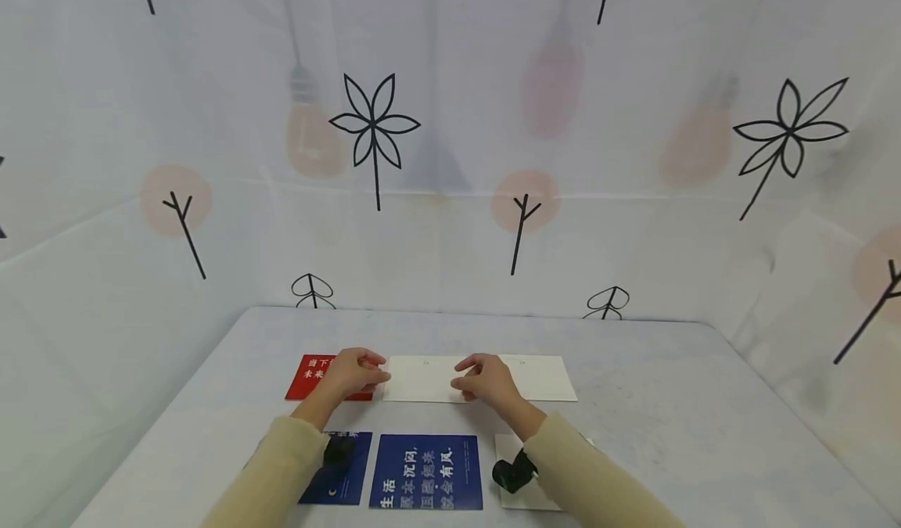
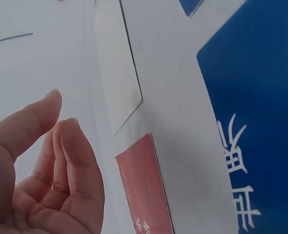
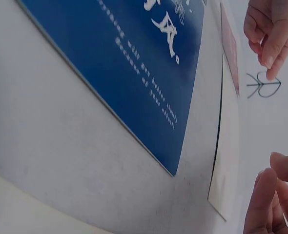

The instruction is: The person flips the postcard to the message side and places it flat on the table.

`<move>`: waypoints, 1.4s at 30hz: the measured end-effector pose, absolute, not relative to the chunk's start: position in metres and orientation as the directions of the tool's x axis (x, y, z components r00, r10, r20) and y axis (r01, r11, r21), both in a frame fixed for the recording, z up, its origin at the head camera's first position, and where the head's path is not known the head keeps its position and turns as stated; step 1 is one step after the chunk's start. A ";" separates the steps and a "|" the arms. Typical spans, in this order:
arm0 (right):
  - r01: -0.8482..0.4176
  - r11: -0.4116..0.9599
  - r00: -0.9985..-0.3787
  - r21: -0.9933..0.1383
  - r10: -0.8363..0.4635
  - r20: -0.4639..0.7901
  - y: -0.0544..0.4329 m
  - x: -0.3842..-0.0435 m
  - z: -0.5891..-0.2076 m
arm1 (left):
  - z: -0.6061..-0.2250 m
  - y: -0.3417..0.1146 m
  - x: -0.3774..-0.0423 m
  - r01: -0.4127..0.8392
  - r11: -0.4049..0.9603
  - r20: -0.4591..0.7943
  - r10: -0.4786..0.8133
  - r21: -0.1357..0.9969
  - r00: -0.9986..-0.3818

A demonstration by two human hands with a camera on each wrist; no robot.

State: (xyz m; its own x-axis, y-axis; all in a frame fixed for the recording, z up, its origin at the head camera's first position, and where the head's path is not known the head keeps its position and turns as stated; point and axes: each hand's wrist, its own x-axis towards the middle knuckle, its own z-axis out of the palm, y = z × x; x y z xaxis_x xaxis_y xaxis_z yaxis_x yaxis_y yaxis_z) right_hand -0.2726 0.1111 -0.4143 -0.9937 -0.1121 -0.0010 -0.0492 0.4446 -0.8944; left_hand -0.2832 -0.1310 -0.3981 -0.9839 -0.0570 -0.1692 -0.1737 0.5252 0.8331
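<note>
Soft, diffuse light falls on the table point(image 1: 676, 418) (shadows are faint), while both wrist views look hazy.

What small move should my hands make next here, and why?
Perhaps bring your left hand and right hand onto the white card in the middle of the back row: both look empty, and in the head view they flank it, so it seems the easiest to grip.
</note>
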 end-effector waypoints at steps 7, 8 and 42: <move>-0.082 0.442 -0.989 -0.893 -0.147 0.018 0.107 -0.261 -0.411 | -0.396 -0.130 -0.274 -0.149 0.541 -0.157 -0.031 0.828 -0.987; -0.087 0.440 -0.988 -0.894 -0.154 0.021 0.107 -0.259 -0.411 | -0.396 -0.130 -0.272 -0.144 0.536 -0.155 -0.026 0.832 -0.988; -0.181 0.371 -0.944 -0.911 -0.324 0.055 0.115 -0.211 -0.415 | -0.403 -0.144 -0.217 0.038 0.606 -0.053 0.131 0.795 -0.990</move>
State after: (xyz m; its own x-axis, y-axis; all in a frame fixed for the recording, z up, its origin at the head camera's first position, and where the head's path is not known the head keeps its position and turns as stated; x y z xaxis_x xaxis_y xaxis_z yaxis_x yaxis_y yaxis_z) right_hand -0.2107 0.1149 -0.4151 -0.9445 -0.3240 0.0551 -0.1805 0.3714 -0.9108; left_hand -0.2170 -0.1445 -0.4028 -0.9899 0.1314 -0.0528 0.0381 0.6060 0.7945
